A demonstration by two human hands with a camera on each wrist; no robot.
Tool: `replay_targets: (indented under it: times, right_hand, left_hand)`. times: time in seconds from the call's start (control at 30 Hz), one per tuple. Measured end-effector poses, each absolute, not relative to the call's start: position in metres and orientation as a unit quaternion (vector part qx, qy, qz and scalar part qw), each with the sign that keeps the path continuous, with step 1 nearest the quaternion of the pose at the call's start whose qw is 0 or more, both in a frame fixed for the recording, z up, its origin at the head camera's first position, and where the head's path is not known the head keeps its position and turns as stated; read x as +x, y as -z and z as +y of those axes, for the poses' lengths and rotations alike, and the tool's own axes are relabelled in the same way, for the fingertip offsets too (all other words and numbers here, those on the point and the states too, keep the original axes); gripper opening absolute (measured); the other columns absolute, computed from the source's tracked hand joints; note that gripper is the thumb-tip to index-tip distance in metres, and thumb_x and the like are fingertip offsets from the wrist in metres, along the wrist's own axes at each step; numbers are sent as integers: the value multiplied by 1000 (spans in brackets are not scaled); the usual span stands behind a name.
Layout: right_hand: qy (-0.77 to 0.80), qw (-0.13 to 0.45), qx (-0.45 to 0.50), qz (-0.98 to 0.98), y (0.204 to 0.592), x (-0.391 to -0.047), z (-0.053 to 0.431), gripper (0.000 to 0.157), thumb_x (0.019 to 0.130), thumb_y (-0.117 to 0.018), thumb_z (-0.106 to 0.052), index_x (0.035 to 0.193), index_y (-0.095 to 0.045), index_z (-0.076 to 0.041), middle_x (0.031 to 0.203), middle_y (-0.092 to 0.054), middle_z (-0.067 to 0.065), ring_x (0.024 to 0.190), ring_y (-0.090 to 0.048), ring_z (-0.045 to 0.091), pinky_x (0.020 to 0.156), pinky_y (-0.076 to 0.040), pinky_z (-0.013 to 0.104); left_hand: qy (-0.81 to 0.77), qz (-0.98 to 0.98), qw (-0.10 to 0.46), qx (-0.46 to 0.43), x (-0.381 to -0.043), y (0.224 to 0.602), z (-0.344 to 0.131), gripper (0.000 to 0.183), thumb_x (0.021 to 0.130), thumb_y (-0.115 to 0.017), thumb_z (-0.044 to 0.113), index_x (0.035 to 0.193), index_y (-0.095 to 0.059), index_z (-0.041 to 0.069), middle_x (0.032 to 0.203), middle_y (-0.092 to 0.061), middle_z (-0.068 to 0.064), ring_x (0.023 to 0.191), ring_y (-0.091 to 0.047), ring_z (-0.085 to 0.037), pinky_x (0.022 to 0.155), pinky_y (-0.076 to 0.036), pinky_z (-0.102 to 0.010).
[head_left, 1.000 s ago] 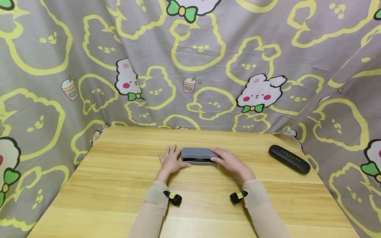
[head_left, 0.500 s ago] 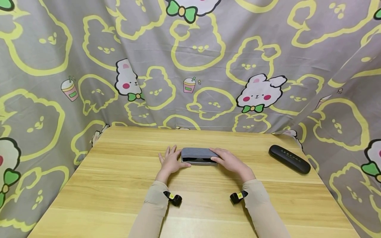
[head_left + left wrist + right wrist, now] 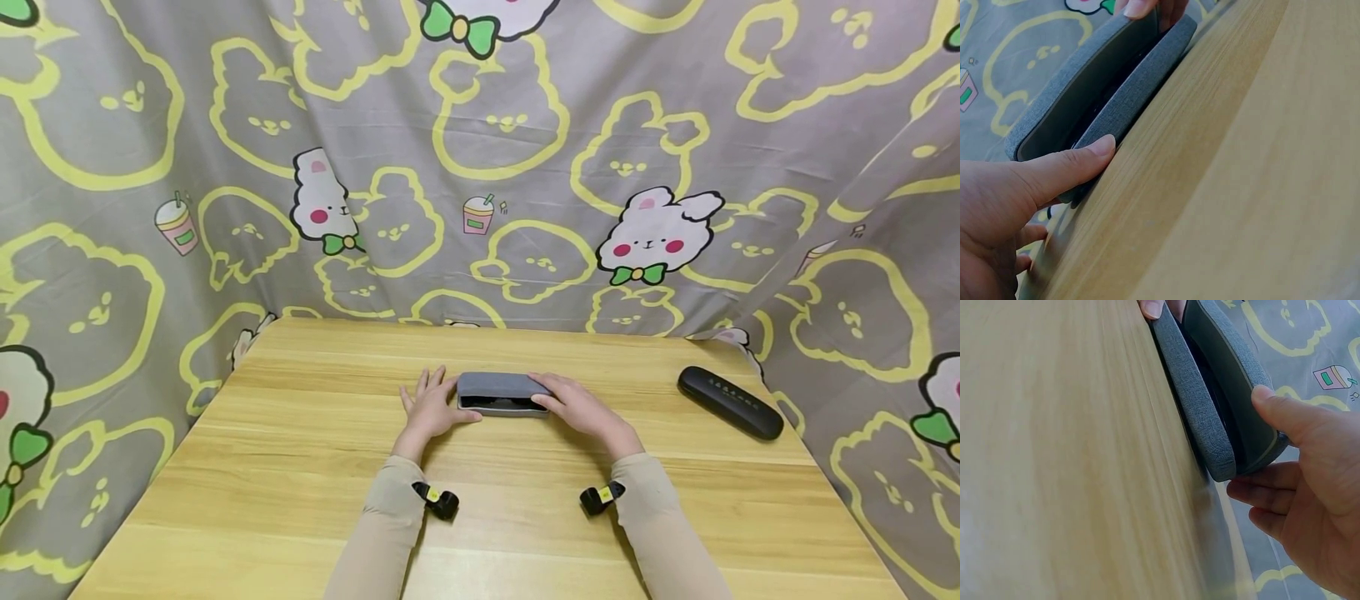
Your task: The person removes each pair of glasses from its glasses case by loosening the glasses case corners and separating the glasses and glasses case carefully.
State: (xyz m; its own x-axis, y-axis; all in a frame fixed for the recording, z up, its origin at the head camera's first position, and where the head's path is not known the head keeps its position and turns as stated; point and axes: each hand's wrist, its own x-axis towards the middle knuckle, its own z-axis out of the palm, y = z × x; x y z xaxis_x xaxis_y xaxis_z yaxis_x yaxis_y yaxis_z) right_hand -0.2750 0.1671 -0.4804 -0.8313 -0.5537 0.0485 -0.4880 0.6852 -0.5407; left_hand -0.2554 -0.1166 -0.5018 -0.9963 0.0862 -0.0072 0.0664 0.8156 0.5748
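A grey fabric-covered glasses case point(image 3: 497, 385) sits on the table between both hands, its lid partly raised and the gap facing the person. The inside is dark, its contents mostly hidden. My left hand point(image 3: 431, 410) holds the case's left end: the thumb point(image 3: 1088, 156) lies across the front of the lower half, the other fingers spread behind and on the tabletop. My right hand point(image 3: 581, 406) grips the right end, its thumb point(image 3: 1272, 403) on the lid's front edge and the remaining fingers point(image 3: 1266, 487) around the end and below.
A black glasses case point(image 3: 729, 402) with small lettering lies closed at the right of the wooden table point(image 3: 300, 500). Patterned grey curtains point(image 3: 525, 200) hang behind the table and along both sides. Small black wrist cameras point(image 3: 444, 503) are strapped to both sleeves.
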Motion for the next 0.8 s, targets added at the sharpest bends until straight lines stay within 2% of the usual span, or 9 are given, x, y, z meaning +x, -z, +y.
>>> replay_targets:
  times: [0.3, 0.8]
  right_hand:
    - [286, 62, -289, 912, 478, -275, 164, 55, 103, -43, -39, 150, -39, -9, 152, -43, 14, 142, -38, 34, 116, -32, 52]
    - [297, 61, -283, 910, 478, -275, 165, 55, 104, -42, -38, 149, -39, -7, 152, -42, 16, 143, -37, 34, 117, -31, 52]
  left_hand:
    - [-298, 954, 20, 31, -256, 503, -117, 92, 69, -81, 55, 146, -47, 17, 162, -24, -9, 152, -7, -38, 113, 10, -71]
    - [-301, 953, 28, 34, -257, 503, -116, 91, 71, -79, 55, 148, -44, 21, 163, -22, -8, 152, -4, -37, 113, 12, -70]
